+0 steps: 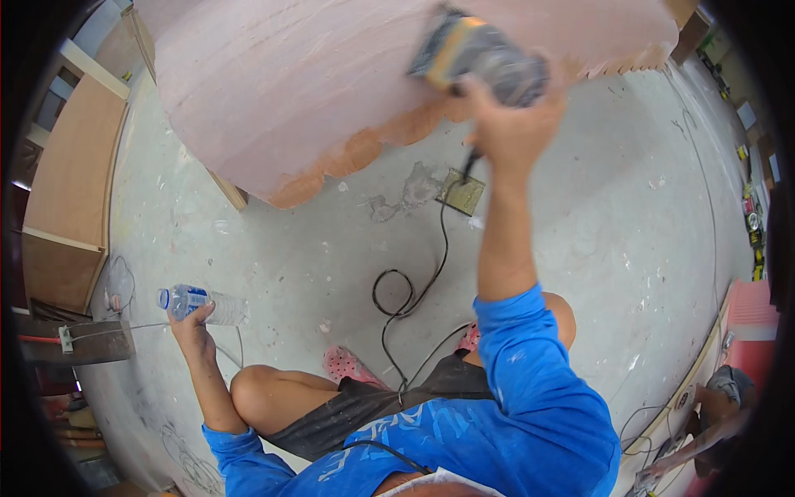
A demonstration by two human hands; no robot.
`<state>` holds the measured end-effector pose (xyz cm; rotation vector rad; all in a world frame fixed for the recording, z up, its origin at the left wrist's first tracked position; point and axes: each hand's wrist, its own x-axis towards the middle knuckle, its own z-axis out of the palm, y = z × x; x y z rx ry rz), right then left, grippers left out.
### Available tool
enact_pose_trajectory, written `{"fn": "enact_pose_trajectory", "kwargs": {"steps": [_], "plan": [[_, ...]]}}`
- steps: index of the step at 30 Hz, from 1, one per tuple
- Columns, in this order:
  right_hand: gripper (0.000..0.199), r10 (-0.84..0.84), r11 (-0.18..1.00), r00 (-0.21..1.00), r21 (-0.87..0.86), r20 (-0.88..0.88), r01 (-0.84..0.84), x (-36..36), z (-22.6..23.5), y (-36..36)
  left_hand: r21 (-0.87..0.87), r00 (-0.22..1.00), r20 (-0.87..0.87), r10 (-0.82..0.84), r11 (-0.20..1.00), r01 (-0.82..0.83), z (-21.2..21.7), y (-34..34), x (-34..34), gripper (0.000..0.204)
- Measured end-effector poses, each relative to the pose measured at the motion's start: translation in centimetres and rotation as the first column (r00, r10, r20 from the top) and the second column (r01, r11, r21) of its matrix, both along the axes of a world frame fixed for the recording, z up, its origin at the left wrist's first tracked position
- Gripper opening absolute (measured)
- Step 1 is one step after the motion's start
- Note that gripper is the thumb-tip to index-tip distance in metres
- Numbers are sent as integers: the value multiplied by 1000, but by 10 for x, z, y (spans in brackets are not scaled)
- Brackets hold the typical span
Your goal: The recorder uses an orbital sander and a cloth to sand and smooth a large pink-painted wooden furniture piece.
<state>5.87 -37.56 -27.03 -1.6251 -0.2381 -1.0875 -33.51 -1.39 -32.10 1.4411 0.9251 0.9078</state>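
My right hand (517,128) is wrapped round a dark electric sander (497,70) with an orange-yellow band, blurred by motion. The sander is at the large pinkish, plaster-coated panel (273,91); whether its pad presses on the surface I cannot tell. A black cord (443,248) hangs from the tool and loops over the floor between my feet. Out to the left, beside my knee, my left hand (195,331) grips a clear plastic bottle (228,310) with a blue label. The bottle is tipped on its side, its neck to the left.
A square greenish plate (460,193) lies on the grey concrete floor (629,199). Wooden panels (70,149) stand along the left. Cables run near the left bench end (108,340). At the right are a pink container (749,331) and several tools along the wall.
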Motion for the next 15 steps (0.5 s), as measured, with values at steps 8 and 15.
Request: {"fn": "enact_pose_trajectory", "kwargs": {"steps": [8,15], "plan": [[69,274,946,897,-267,347,-186,-100,-40,89,39,995,68,-76,997,73,17,-36,34,69],[81,-2,1000,982,-12,190,4,-17,-14,20,28,991,44,-127,992,126,23,-43,24,69]]}}
